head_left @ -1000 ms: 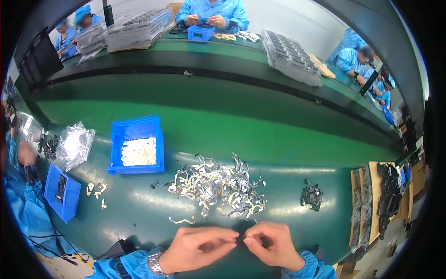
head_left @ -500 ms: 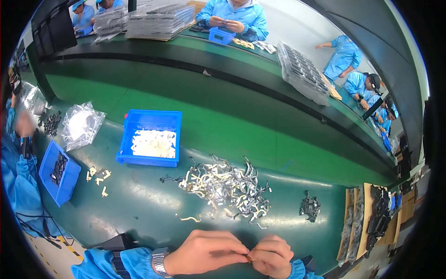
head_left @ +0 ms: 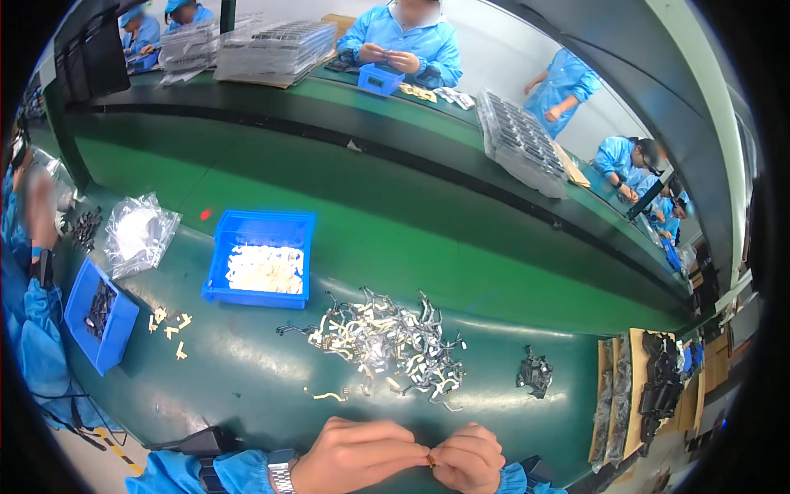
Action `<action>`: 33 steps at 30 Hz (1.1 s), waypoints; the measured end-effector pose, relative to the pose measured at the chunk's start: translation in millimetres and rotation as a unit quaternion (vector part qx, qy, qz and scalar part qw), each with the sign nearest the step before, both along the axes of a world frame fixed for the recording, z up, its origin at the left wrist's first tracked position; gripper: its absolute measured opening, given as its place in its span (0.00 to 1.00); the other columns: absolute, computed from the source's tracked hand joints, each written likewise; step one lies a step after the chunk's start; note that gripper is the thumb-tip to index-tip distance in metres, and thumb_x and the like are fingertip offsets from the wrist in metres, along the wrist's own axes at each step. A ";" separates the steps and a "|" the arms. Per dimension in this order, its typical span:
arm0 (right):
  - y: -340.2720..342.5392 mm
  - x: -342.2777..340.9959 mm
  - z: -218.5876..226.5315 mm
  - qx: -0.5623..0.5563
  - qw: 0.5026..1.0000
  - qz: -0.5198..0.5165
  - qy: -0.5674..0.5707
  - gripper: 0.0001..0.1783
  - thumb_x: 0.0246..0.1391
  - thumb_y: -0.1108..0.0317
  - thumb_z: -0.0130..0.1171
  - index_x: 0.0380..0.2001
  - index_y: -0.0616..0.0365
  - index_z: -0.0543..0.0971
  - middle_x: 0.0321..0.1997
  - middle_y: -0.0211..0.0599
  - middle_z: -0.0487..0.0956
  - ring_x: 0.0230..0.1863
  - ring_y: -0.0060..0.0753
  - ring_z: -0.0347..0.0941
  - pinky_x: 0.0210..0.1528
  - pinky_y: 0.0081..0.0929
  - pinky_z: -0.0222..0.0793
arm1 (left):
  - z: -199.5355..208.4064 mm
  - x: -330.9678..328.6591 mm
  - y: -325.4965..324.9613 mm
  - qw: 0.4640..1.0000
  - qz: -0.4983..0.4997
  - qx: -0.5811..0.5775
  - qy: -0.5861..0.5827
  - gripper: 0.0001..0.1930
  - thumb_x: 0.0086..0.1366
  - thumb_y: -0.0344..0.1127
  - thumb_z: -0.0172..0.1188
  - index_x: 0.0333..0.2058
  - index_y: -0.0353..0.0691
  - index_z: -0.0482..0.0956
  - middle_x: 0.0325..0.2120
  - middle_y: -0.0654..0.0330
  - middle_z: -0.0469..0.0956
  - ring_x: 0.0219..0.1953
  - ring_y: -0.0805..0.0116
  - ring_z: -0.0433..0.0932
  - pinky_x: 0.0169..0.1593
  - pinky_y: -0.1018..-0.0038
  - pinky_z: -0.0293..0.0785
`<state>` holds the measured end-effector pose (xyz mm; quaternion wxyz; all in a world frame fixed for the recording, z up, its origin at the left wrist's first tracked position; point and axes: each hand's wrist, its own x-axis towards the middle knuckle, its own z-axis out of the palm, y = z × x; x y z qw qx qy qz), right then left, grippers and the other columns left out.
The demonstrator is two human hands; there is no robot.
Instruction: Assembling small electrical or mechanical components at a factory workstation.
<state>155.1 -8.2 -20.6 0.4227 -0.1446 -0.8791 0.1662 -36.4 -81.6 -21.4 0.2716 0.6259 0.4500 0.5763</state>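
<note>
Close to the bench's near edge, my left hand (head_left: 358,454) and my right hand (head_left: 471,461) meet fingertip to fingertip. Between them they pinch a small amber-brown piece (head_left: 431,461), mostly covered by the fingers, so its exact kind is unclear. Both hands are closed. Just beyond them spreads a tangled heap of small flex cables (head_left: 395,342), white, cream and black. One loose cream flex cable (head_left: 331,397) lies apart on the near side of the heap. To the right sits a small cluster of black parts (head_left: 535,372).
A blue bin (head_left: 262,221) holds many small white pieces, with several cream pieces (head_left: 169,332) to its left. Another blue bin (head_left: 115,333) contains dark parts, near a co-worker's sleeve (head_left: 37,337). A clear plastic bag (head_left: 140,235) lies behind. Cardboard-backed packs (head_left: 613,403) stand at right.
The whole view has shifted slightly, so the bench things appear lower and further left. My hands keep pinching the small piece, with little change in their grip.
</note>
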 end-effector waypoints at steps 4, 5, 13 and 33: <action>-2.5 -0.2 0.4 -0.001 1.000 -0.004 0.015 0.12 0.40 0.82 0.71 0.28 0.60 0.80 0.28 0.39 0.78 0.27 0.42 0.77 0.30 0.35 0.74 | 4.6 3.0 -3.0 1.000 0.012 0.007 0.014 0.05 0.52 0.25 0.68 0.30 0.36 0.85 0.28 0.57 0.82 0.28 0.63 0.82 0.31 0.71 0.79; -4.1 3.0 3.3 0.006 1.000 -0.015 0.013 0.12 0.40 0.82 0.71 0.28 0.60 0.80 0.28 0.39 0.78 0.27 0.42 0.77 0.30 0.35 0.74 | 5.1 5.5 -1.0 1.000 0.002 0.015 0.012 0.05 0.52 0.25 0.68 0.30 0.36 0.85 0.28 0.57 0.82 0.28 0.63 0.82 0.31 0.71 0.79; -1.6 -2.6 2.6 -0.006 0.999 -0.017 0.034 0.09 0.43 0.80 0.70 0.28 0.61 0.80 0.27 0.40 0.79 0.26 0.42 0.77 0.28 0.32 0.74 | 4.0 5.4 0.2 0.997 0.030 0.037 0.056 0.06 0.51 0.24 0.70 0.29 0.36 0.83 0.28 0.57 0.81 0.27 0.61 0.82 0.30 0.71 0.77; 14.8 14.5 -19.1 -0.180 0.970 -0.140 0.082 0.04 0.47 0.79 0.61 0.27 0.60 0.76 0.26 0.34 0.76 0.23 0.23 0.69 0.24 0.20 0.65 | 41.5 -170.8 70.9 0.786 0.286 -0.112 0.537 0.04 0.54 0.31 0.65 0.30 0.45 0.85 0.26 0.55 0.83 0.28 0.51 0.82 0.32 0.59 0.76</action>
